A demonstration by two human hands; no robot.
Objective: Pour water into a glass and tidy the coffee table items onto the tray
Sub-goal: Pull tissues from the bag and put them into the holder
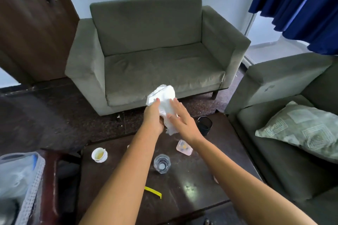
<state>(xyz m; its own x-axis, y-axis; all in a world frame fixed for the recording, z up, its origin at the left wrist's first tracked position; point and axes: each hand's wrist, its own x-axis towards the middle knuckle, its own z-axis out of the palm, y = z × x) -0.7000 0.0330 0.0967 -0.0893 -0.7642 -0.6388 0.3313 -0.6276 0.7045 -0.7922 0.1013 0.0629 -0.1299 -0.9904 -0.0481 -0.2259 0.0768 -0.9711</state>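
Both my hands are raised above the far edge of the dark coffee table (192,173), around a crumpled white tissue (164,97). My left hand (152,117) grips the tissue from the left. My right hand (180,118) lies flat against its right side with fingers stretched out. Below my arms, a clear glass (162,163) with water stands upright on the table. A white cup (99,154) with yellowish residue sits at the table's left. A small pink plastic case (184,147) lies near my right wrist. No tray is in view.
A black round holder (204,125) stands at the table's far right. A yellow comb (153,192) lies near the front. A grey sofa (155,51) faces me, another sofa with a cushion (301,131) stands right. A basket with plastic bags (18,179) sits left.
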